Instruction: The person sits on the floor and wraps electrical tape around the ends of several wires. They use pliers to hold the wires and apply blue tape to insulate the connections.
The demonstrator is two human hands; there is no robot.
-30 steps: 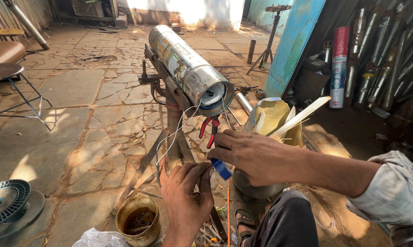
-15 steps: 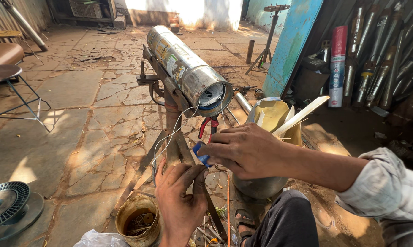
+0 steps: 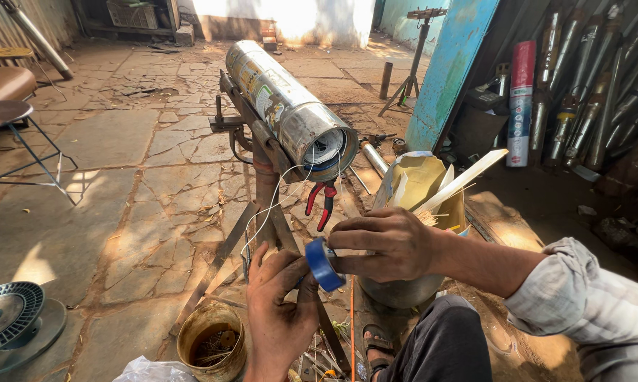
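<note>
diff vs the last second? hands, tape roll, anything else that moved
The right hand has slid down and leftward from the red-handled pliers to meet the left hand, and the blue tape roll now shows clearly, pinched between both. The left hand stayed low by the stand. Metal cylinder, pliers and rusty can unchanged.

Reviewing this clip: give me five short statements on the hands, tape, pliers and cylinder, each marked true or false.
1. The right hand holds a blue tape roll. True.
2. The left hand rests on the floor. False: it is raised beside the tape, at the wires.
3. Red-handled pliers hang below the metal cylinder. True.
4. The cylinder stands upright on the ground. False: it lies on its side on a stand.
5. A rusty tin sits near the left hand. True.
</note>
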